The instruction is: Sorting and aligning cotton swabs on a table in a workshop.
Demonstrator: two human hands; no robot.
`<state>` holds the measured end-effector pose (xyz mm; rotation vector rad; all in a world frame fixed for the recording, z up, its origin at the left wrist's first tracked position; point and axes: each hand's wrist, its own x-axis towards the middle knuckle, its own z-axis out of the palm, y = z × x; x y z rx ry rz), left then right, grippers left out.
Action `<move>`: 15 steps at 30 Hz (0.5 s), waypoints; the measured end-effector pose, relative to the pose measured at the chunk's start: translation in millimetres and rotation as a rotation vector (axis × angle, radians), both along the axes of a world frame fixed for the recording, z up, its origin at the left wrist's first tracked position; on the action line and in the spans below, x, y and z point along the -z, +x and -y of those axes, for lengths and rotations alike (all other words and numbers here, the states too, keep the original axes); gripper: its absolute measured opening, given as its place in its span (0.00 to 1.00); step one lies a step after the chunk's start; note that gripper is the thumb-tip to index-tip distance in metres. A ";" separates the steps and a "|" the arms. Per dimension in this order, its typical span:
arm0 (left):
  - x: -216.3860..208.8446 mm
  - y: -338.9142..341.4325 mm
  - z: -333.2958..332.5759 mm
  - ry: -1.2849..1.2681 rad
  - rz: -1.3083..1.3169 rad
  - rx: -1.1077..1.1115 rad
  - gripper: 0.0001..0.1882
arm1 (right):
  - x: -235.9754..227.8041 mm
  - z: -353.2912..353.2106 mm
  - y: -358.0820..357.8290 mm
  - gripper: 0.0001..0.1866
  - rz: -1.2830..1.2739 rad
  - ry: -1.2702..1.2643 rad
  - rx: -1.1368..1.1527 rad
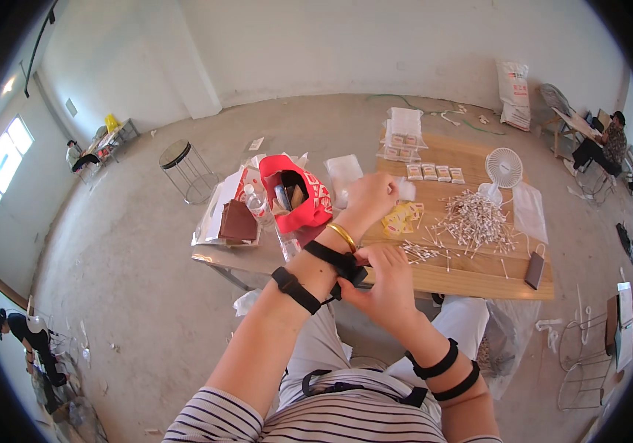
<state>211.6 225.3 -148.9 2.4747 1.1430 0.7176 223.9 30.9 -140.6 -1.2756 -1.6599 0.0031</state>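
My left arm reaches over the near edge of the wooden table (471, 277). It wears a gold bangle (342, 236) and black straps. My left hand (370, 198) is closed, its fingertips curled beside a translucent white plastic piece (406, 190); whether they grip it is unclear. With thumb and fingers, my right hand (384, 284) pinches the small black strapped device (349, 270) on my left wrist. Yellow printed packets (403, 218) lie just past my hands. To their right is a heap of cotton swabs (479, 223), with some scattered loose nearer me.
A white fan (503, 168) stands behind the swabs, and a dark power bank (534, 270) lies at the right edge. Small boxes (435, 173) line the back. On the left are a red bag (298, 196), a water bottle (256, 201) and a brown pouch (238, 222). A stool (176, 155) stands beyond.
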 end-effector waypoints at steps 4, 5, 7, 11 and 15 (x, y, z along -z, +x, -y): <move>9.3 1.0 -3.2 -0.012 0.035 0.008 0.10 | -3.0 0.6 9.2 0.20 -0.009 0.023 -0.016; 9.8 2.0 -3.1 -0.033 0.079 0.020 0.09 | -2.8 -0.2 11.1 0.20 -0.007 0.020 -0.014; 10.1 3.7 -2.2 -0.017 0.063 0.021 0.09 | -2.0 -0.8 13.5 0.19 -0.022 0.016 -0.025; 8.0 5.5 -0.2 -0.033 0.014 0.016 0.09 | -5.1 2.7 12.8 0.20 0.008 0.014 -0.021; 6.1 3.3 1.5 -0.085 -0.036 0.003 0.09 | -5.6 1.2 6.8 0.20 0.027 0.035 -0.015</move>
